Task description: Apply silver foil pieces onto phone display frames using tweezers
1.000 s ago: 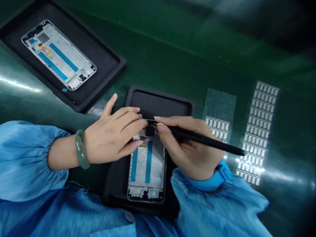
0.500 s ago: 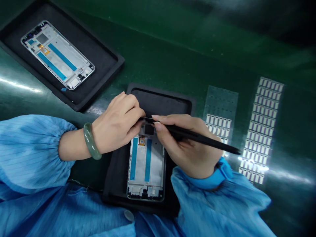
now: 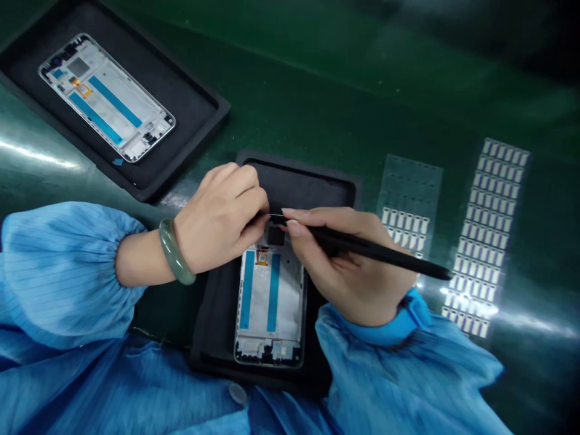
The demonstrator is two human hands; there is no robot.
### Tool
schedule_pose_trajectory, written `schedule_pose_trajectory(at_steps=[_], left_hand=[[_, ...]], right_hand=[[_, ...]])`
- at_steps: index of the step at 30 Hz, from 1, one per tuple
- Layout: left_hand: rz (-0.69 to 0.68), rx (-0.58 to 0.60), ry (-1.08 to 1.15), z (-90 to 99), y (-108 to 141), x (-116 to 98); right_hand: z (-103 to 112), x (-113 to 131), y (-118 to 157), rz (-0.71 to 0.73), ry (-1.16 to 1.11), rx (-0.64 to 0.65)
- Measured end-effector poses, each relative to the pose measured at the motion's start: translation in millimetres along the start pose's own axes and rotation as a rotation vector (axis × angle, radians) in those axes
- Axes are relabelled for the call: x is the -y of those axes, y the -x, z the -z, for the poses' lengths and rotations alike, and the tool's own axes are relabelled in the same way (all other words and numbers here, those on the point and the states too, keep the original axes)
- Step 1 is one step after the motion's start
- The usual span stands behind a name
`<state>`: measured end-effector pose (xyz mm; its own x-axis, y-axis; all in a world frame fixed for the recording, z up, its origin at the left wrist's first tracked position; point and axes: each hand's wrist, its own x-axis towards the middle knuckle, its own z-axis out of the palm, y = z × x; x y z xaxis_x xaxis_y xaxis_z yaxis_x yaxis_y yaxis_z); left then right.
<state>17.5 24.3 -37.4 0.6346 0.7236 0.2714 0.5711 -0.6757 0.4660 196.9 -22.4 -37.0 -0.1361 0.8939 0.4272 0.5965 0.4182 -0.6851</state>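
Note:
My right hand (image 3: 357, 260) is closed on long black tweezers (image 3: 385, 249), whose tips point left toward my left hand. My left hand (image 3: 222, 217), with a green bangle (image 3: 176, 252) at the wrist, is pinched over the top end of a phone frame (image 3: 283, 302); whatever its fingertips hold is hidden. The frame has two blue strips and lies in a black tray (image 3: 296, 184) in front of me. Both hands cover part of the frame's top end, where a dark square shows between them.
A second black tray (image 3: 190, 103) at the upper left holds another phone frame (image 3: 109, 99). On the right of the green table (image 3: 312, 115) lie a partly filled clear sheet of small labels (image 3: 410, 193) and a longer label sheet (image 3: 487, 229).
My left hand has shifted slightly right, still close to the tweezer tips. The right hand and tweezers have moved only slightly. The view has shifted a little.

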Motion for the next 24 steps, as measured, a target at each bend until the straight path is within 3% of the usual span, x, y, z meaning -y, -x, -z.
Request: schedule_pose_trajectory(at_steps=[8, 24], left_hand=[[-0.013, 0.008, 0.001, 3.5, 1.0, 1.0], [-0.023, 0.02, 0.071, 0.9, 12.6, -0.1]], right_hand=[[2.9, -1.1, 0.2, -0.018, -0.035, -0.08], [2.9, 0.7, -1.4, -0.027, -0.052, 0.033]])
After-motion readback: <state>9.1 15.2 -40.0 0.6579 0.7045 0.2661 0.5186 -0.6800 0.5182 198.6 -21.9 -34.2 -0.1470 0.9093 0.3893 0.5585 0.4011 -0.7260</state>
